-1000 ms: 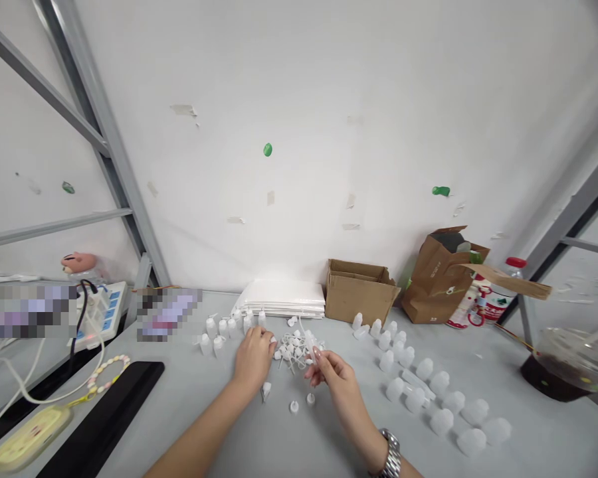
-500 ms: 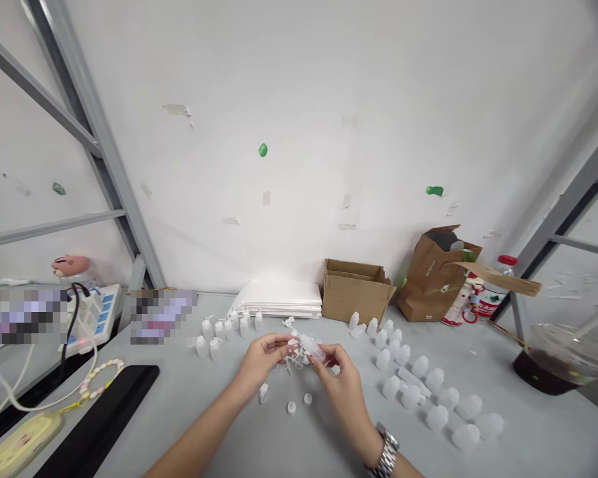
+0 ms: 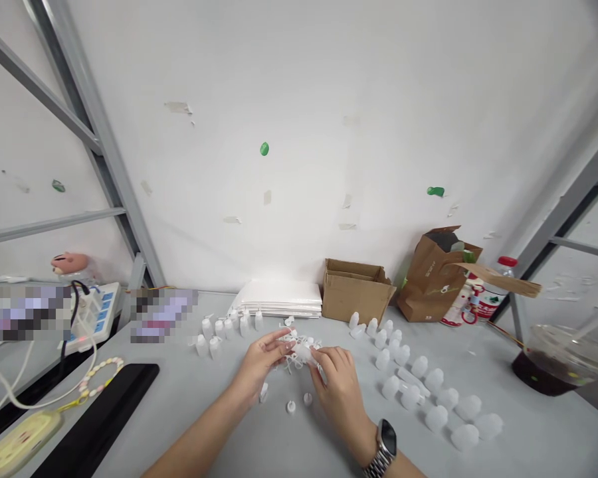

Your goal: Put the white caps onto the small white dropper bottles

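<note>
- Holding a small white bottle (image 3: 303, 352) between both hands, we kept it just above the grey surface (image 3: 204, 398), over a heap of small white caps (image 3: 293, 362).
- Our left hand (image 3: 260, 364) was curled, its thumb and fingertips (image 3: 285, 344) pinched on the bottle's left end; we could not tell whether a cap sat under them.
- Our right hand (image 3: 336, 382) was closed over the bottle's other end, knuckles up, with a metal-banded watch (image 3: 385, 443) on the wrist.
- Two loose caps (image 3: 299, 402) lay on the surface just in front of our hands.
- A short row of capped bottles (image 3: 226, 328) stood left of the heap, near a stack of white sheets (image 3: 282, 299).
- A longer double row of open bottles (image 3: 418, 384) ran off to the right, apart from our hands.
- A cardboard box (image 3: 356, 292) and a brown paper bag (image 3: 438, 279) stood against the wall behind.
- A plastic cup of dark drink (image 3: 558, 362) sat at the far right, and a power strip (image 3: 97, 317) at the far left.
</note>
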